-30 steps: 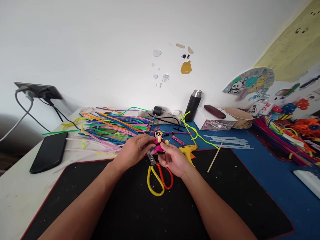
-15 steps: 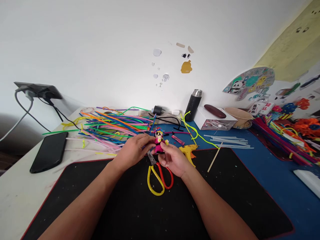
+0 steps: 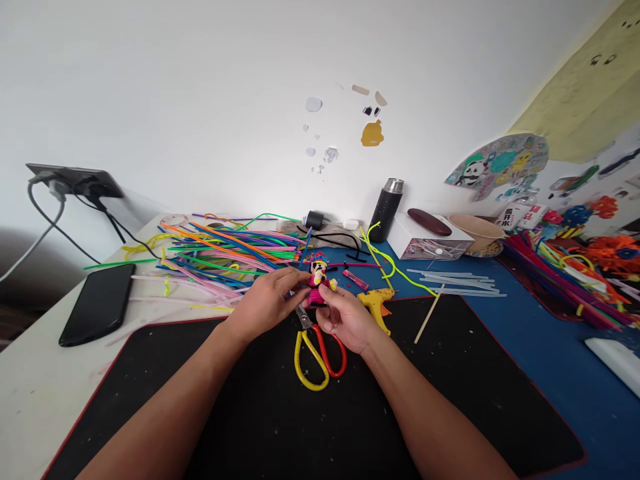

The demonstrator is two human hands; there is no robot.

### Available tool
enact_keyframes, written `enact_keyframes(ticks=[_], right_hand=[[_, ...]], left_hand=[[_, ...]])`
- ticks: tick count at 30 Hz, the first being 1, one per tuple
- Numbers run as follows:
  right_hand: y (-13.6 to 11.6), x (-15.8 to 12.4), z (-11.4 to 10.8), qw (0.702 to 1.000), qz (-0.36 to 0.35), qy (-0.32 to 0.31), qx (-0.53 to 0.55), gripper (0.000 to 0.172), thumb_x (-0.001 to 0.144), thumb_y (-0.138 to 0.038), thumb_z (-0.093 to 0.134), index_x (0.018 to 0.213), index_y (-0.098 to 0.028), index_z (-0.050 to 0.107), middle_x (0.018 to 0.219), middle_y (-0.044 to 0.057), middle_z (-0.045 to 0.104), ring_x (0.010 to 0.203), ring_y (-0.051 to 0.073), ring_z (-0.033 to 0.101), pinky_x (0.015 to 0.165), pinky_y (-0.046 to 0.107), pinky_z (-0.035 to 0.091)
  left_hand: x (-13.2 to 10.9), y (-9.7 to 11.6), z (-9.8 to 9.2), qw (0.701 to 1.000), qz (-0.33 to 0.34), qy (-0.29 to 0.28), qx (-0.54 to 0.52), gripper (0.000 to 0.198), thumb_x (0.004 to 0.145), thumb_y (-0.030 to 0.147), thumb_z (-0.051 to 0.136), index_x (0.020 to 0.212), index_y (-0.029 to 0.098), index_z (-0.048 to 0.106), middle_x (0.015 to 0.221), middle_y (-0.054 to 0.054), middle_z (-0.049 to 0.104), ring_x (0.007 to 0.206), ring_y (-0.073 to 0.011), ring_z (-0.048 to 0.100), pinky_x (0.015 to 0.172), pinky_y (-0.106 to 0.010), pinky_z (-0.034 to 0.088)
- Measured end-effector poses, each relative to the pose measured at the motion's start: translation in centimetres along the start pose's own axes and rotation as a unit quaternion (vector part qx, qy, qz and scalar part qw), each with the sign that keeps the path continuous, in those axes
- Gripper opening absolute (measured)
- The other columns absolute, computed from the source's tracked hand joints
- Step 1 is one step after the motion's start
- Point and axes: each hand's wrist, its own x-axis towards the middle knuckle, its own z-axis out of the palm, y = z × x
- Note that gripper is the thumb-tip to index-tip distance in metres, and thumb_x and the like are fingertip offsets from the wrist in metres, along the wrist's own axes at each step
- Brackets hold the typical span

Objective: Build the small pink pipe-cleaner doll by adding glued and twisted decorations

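A small magenta figure [image 3: 318, 281] with a colourful top and yellow and white parts is held upright between both hands. My right hand [image 3: 347, 320] pinches its lower body from the right, thumb in front. My left hand [image 3: 267, 300] has its fingers closed at the figure's left side. Below them, scissors [image 3: 313, 360] with one yellow and one red handle lie on the black mat [image 3: 280, 427], their blades partly hidden by my left hand. A yellow glue gun [image 3: 375, 308] lies just right of my right hand.
Coloured pipe cleaners [image 3: 225, 250] are heaped at the back left, near a black phone [image 3: 97, 305]. A black flask [image 3: 387, 210], a white box [image 3: 425, 237], clear sticks [image 3: 460, 283] and a wooden stick [image 3: 428, 317] are to the right. More pipe cleaners [image 3: 560, 280] lie far right.
The figure has tilted slightly, and its head sits a little higher and more upright between my fingers. Both hands have otherwise hardly moved.
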Motion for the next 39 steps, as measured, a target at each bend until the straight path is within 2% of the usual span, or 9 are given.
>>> enact_keyframes(ticks=[13,16,19,21,24,26,28,32,39], right_hand=[[0.2,-0.1,0.4,1.0,-0.011,-0.01,0.001,0.033,0.087,-0.047,0.084,0.097,-0.018,0.071,0.087,0.007,0.079,0.041,0.005,0.048,0.041,0.021,0.019],[0.1,-0.3,0.5,1.0,-0.009,-0.005,0.0,0.034,0.087,-0.047,0.084,0.098,-0.018,0.071,0.086,0.006,0.078,0.042,0.005,0.048,0.042,0.021,0.021],[-0.3,-0.3,0.7,1.0,-0.005,0.007,0.001,0.036,0.083,-0.048,0.087,0.095,-0.018,0.07,0.08,0.003,0.075,0.042,0.006,0.049,0.041,0.021,0.022],[-0.6,-0.3,0.8,1.0,-0.008,0.028,0.002,0.038,0.08,-0.048,0.089,0.093,-0.019,0.068,0.073,-0.001,0.071,0.042,0.006,0.049,0.041,0.021,0.022],[-0.9,-0.2,0.8,0.998,-0.013,0.063,-0.006,0.042,0.076,-0.049,0.091,0.091,-0.019,0.065,0.065,-0.004,0.065,0.042,0.007,0.049,0.04,0.021,0.023],[-1.1,-0.2,0.8,0.997,-0.013,0.074,-0.019,0.044,0.075,-0.05,0.092,0.09,-0.019,0.065,0.064,-0.004,0.064,0.042,0.008,0.051,0.039,0.021,0.023],[-1.2,-0.2,0.8,0.996,-0.016,0.08,-0.029,0.044,0.075,-0.052,0.091,0.09,-0.019,0.065,0.062,-0.004,0.062,0.043,0.009,0.053,0.039,0.02,0.024],[-1.4,-0.3,0.9,0.995,-0.016,0.079,-0.052,0.044,0.075,-0.052,0.09,0.09,-0.02,0.065,0.058,-0.005,0.058,0.045,0.011,0.056,0.039,0.02,0.027],[-1.4,-0.7,1.0,0.996,0.0,0.035,-0.082,0.038,0.082,-0.047,0.084,0.101,-0.02,0.068,0.062,-0.002,0.066,0.049,0.013,0.064,0.041,0.019,0.032]], left_hand=[[0.0,-0.1,0.1,0.999,0.03,0.013,0.037,0.019,0.105,0.024,0.059,0.119,0.016,0.069,0.103,-0.01,0.078,0.087,-0.0212,0.075,0.079,-0.031,0.058],[0.0,-0.1,0.0,1.0,0.007,0.01,0.009,0.019,0.104,0.026,0.059,0.117,0.018,0.071,0.105,-0.01,0.079,0.089,-0.0219,0.075,0.08,-0.032,0.058],[0.1,0.1,0.3,0.995,-0.065,0.002,-0.07,0.018,0.102,0.027,0.061,0.114,0.021,0.073,0.107,-0.009,0.079,0.092,-0.0225,0.075,0.083,-0.033,0.057],[0.2,0.3,0.7,0.974,-0.143,-0.009,-0.174,0.02,0.1,0.029,0.063,0.117,0.022,0.072,0.107,-0.008,0.079,0.094,-0.0224,0.075,0.086,-0.034,0.058],[0.5,0.6,1.2,0.907,-0.243,-0.016,-0.344,0.027,0.097,0.036,0.068,0.119,0.02,0.067,0.105,-0.008,0.077,0.096,-0.0231,0.074,0.089,-0.037,0.058],[0.6,0.8,1.4,0.864,-0.277,-0.021,-0.42,0.032,0.093,0.041,0.073,0.116,0.019,0.067,0.106,-0.009,0.076,0.099,-0.024,0.073,0.092,-0.039,0.057],[0.8,1.0,1.5,0.836,-0.295,-0.029,-0.462,0.036,0.089,0.043,0.079,0.113,0.018,0.069,0.11,-0.009,0.075,0.104,-0.0244,0.071,0.096,-0.04,0.055],[0.9,1.4,1.7,0.81,-0.318,-0.006,-0.493,0.047,0.079,0.042,0.09,0.114,0.019,0.068,0.106,-0.007,0.076,0.104,-0.0228,0.071,0.097,-0.037,0.054],[0.9,1.5,1.7,0.769,-0.356,0.039,-0.529,0.047,0.07,0.033,0.095,0.107,0.02,0.069,0.098,-0.004,0.078,0.094,-0.0212,0.072,0.09,-0.034,0.054]])
